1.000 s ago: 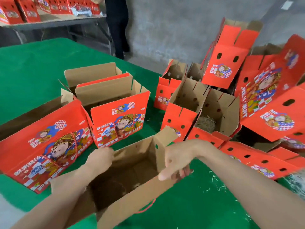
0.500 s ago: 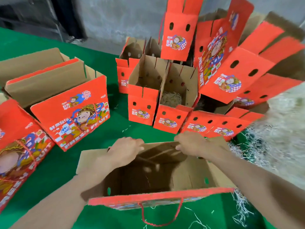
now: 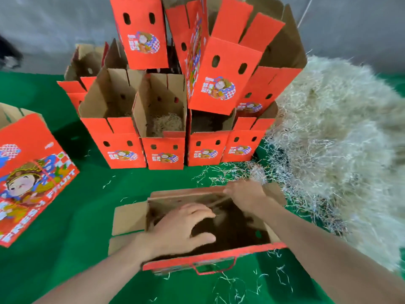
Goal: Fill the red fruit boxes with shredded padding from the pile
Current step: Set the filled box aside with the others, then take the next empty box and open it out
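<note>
An open red fruit box (image 3: 219, 257) stands right in front of me on the green table, its inside dark. My left hand (image 3: 184, 229) reaches over the opening with fingers spread and holds nothing. My right hand (image 3: 245, 194) is at the far rim of the box, fingers curled on the inner cardboard flap. The big pale pile of shredded padding (image 3: 341, 150) lies to the right of the box, close to my right forearm.
A row of open red boxes (image 3: 163, 150) stands behind, one with padding (image 3: 168, 123) in its bottom, and more boxes (image 3: 219, 73) are stacked on top. Another printed box (image 3: 32, 178) lies at the left. Loose shreds (image 3: 236, 281) litter the green table (image 3: 65, 249).
The view has swung right, toward the padding pile. The box now stands upright closer to the pile; my left hand moved from the far rim over the opening, my right stays at the far flap.
</note>
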{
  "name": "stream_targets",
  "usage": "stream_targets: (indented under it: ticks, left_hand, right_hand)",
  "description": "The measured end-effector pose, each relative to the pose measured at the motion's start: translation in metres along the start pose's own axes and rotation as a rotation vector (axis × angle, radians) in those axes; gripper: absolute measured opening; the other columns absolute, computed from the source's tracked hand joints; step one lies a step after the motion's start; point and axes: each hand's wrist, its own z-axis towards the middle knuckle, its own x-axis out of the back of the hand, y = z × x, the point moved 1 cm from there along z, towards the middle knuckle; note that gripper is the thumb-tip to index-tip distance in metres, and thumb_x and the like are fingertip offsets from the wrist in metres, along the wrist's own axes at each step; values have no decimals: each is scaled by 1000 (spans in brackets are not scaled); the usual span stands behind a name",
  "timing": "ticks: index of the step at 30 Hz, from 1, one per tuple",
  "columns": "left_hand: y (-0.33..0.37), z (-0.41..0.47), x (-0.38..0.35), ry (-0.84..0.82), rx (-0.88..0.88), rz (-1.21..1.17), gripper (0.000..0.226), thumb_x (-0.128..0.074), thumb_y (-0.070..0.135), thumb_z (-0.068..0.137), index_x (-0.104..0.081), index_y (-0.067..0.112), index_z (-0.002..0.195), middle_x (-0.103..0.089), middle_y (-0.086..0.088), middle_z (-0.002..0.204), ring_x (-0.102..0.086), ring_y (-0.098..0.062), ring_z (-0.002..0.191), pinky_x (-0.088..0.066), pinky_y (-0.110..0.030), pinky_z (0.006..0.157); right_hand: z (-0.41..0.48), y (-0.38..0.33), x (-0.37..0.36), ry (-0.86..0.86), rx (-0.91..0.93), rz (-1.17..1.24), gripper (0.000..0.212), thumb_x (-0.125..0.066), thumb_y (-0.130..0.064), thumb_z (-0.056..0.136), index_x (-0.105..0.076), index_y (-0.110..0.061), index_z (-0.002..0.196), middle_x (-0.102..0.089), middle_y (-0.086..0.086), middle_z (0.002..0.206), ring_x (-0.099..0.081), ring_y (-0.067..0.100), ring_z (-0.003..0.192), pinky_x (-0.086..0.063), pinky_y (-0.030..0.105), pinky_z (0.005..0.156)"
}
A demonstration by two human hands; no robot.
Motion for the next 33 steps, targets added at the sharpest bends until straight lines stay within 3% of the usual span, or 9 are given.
stream_targets:
  ticks: [4, 7, 10, 13, 18, 24, 28, 30, 33]
  left_hand:
    - [6, -8, -25, -296, -93, 163, 90, -30, 83, 72, -34, 27, 142, -34, 6, 147, -23, -8, 137, -11, -24, 115]
    - [5, -5, -36, -345, 13, 184, 94, -25, 86, 70, -33, 26, 142, -35, 6, 147, -27, -9, 136, -14, -23, 113]
    - [5, 5, -43, -182, 198, 37, 57, -37, 65, 86, -46, 32, 132, -51, 17, 125, -48, -1, 112, -35, -12, 93]
    - [0, 11, -46, -60, 341, 6, 34, -41, 54, 92, -55, 37, 118, -56, 24, 104, -51, 9, 88, -33, 0, 69]
    - [-14, 25, -52, 157, 534, 29, 26, -50, 45, 91, -56, 37, 114, -61, 24, 103, -58, 3, 93, -52, -21, 80]
    - [17, 74, -35, 311, 441, -68, 18, -68, 14, 83, -67, 29, 94, -63, 22, 84, -61, 5, 78, -45, -19, 74]
    - [38, 102, -25, 226, 301, -50, 21, -67, 17, 84, -67, 35, 95, -58, 32, 93, -57, 16, 81, -43, -11, 73]
    - [49, 122, -19, 192, 235, -54, 24, -64, 20, 86, -62, 42, 96, -54, 37, 96, -52, 20, 90, -43, -8, 75]
    - [65, 166, -15, 179, 189, -79, 28, -59, 23, 89, -54, 47, 102, -51, 37, 97, -50, 19, 91, -43, -6, 77]
  right_hand:
    - [7, -3, -8, 94, -138, 85, 40, -49, -8, 88, -43, -14, 127, -55, 13, 119, -49, 33, 112, -44, 42, 86]
    - [16, 3, -11, 164, -148, 165, 33, -43, -15, 93, -48, -13, 125, -55, 14, 119, -47, 34, 114, -42, 43, 90]
    - [20, 5, -20, 243, -120, 231, 30, -44, -25, 95, -50, -14, 121, -54, 13, 120, -45, 35, 117, -38, 47, 97]
    - [18, 3, -38, 357, -134, 352, 42, -28, -42, 98, -50, -14, 121, -56, 13, 121, -44, 32, 118, -34, 45, 99]
    - [14, 5, -42, 444, -86, 551, 43, -27, -40, 99, -49, -13, 123, -52, 10, 126, -40, 31, 118, -28, 41, 101]
    - [-8, 86, -18, 826, -139, 806, 39, -55, -23, 87, -51, -12, 125, -49, 13, 131, -38, 31, 126, -27, 50, 107]
    - [-28, 198, -31, 819, -493, 693, 74, -65, -16, 80, -25, -24, 142, -10, 12, 154, -3, 33, 142, -11, 53, 114]
    - [-35, 255, -41, 719, -700, 669, 99, -72, -23, 75, -3, -33, 145, 15, 10, 154, 16, 33, 140, 0, 54, 114]
    - [-43, 315, -52, 577, -863, 712, 125, -80, -41, 65, 18, -35, 143, 31, 16, 148, 25, 39, 135, 8, 54, 109]
